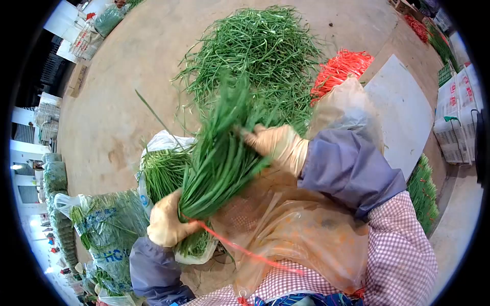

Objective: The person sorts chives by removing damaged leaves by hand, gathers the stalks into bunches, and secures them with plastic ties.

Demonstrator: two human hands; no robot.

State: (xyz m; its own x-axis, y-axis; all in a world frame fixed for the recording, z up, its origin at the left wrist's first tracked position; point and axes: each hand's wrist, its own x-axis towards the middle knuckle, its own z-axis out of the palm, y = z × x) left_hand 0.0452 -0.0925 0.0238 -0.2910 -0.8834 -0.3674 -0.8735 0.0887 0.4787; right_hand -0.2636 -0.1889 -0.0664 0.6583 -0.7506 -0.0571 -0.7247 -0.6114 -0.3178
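Observation:
A thick bunch of green chives [219, 158] lies slantwise in front of me, its upper leaves smeared by motion. My left hand [166, 222], in a pale glove, is closed around its lower end. A red tie strip [245, 250] trails from beside that hand across the apron. My right hand [278, 145], also gloved, has its fingers bent and closed at the bunch's upper right side, on some leaves. Just beneath the bunch, a white-lined container [144, 188] holds more chives [166, 171].
A large heap of loose green leaves [255, 48] covers the floor ahead. Beside it are a pile of red strips [342, 71] and a white board [400, 109]. Stuffed plastic bags [112, 234] stand at left, white crates [457, 117] at right. More bundled greens [422, 191] lie near my right side.

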